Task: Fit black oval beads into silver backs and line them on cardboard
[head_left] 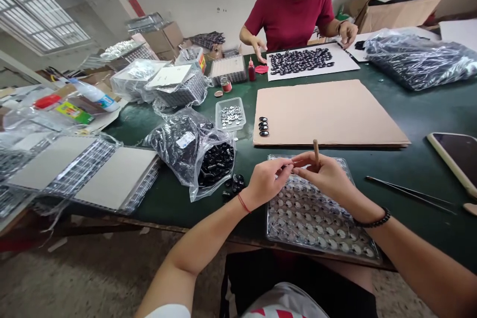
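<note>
My left hand [266,181] pinches a small dark piece [286,166], mostly hidden by the fingers. Meeting it fingertip to fingertip, my right hand [322,174] is closed at the same piece, and a thin wooden stick [316,151] stands up between its fingers. Both hands are above a clear plastic tray [320,228] with rows of round silvery parts. Beyond them, several glossy black oval pieces [263,126] lie in a column on the left edge of a brown cardboard sheet [320,109]. More black pieces [234,184] lie loose left of my left hand.
An open plastic bag of black pieces [216,161] and a clear box of silvery parts [230,113] are at left. Tweezers [410,193] and a phone [456,159] lie at right. Across the table, a person in red [290,20] works beside a white board of black pieces [311,73].
</note>
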A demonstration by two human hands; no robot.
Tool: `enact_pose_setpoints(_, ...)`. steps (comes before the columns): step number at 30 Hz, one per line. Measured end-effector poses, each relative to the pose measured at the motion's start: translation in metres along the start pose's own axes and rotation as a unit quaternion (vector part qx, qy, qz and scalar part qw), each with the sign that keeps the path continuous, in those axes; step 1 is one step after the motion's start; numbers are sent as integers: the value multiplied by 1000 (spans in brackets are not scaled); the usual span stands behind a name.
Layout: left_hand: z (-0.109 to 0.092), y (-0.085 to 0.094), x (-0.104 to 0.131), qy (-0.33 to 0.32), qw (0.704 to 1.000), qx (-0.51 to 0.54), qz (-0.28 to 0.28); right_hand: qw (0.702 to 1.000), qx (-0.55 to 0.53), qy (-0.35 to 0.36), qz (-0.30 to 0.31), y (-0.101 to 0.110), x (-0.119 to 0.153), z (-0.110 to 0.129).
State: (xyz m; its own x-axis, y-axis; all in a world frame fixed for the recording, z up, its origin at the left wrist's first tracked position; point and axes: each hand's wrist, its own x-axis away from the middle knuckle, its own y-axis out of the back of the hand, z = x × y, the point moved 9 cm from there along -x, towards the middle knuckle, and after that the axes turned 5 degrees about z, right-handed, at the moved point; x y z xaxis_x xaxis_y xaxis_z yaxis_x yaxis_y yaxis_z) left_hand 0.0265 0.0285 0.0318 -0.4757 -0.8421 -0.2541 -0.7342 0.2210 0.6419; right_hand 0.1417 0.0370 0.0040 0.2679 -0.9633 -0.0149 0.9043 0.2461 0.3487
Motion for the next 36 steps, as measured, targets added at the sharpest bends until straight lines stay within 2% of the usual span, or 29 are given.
enact_pose_setpoints(4,0,3,-5,-8,998,17,52,997,-74,-2,21,-1,-1,-2)
enact_pose_setpoints(7,4,17,-10,-2,996,25,86,994,-100,-34,4,4,-1,-9)
enact_pose_setpoints(10,10,44,-5,13,999,-30,27,991,-118,-64,-32,11,-1,-17)
enact_pose_setpoints(12,13,50,10,17,996,-92,7,988,-128,-67,-43,14,-2,-20)
enact_pose_setpoints(15,17,28,42,7,983,-174,63,989,-129,-63,-40,13,-4,-21)
enact_pose_setpoints(17,22,20,63,26,973,-221,55,990,-125,-61,-31,11,-4,-20)
enact_pose_setpoints(19,27,12,76,43,958,-276,59,990,-127,-54,-24,10,-5,-18)
enact_pose_setpoints(21,31,6,79,55,940,-329,78,990,-133,-45,-24,9,-5,-15)
enact_pose_setpoints(26,40,-6,63,46,909,-394,132,988,-134,-61,-40,14,-5,-17)
enact_pose_setpoints(29,48,-8,52,33,906,-397,143,987,-136,-56,-60,20,-7,-17)
enact_pose_setpoints(31,56,-4,41,37,914,-380,136,988,-137,-45,-64,24,-11,-11)
enact_pose_setpoints(34,71,19,19,83,958,-263,78,990,-124,-21,-64,30,-26,5)
enact_pose_setpoints(36,85,36,5,134,987,-85,28,993,-95,0,-71,34,-47,18)
